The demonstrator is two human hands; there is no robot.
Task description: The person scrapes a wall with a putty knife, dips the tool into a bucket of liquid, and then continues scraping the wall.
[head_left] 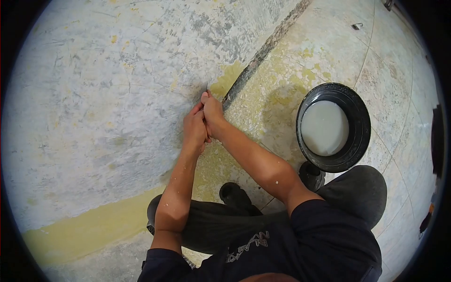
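Note:
My left hand (193, 128) and my right hand (213, 113) are closed together, low on the wall beside its bottom edge. A scraper (206, 87) shows only as a thin grey blade past my fingertips; its handle is hidden in my grip. The blade touches or nearly touches the wall (108, 94), whose pale surface is scratched and mottled. Just right of the blade lies a patch of yellow paint (229, 77), reaching down to the dark seam where wall and floor meet.
A black bucket (361, 127) of milky liquid (325, 128) stands on the floor to my right, near my knee. Yellow flakes (244, 110) litter the floor along the wall. A yellow band (94, 230) runs along the lower wall at left. A small object (357, 26) lies farther off.

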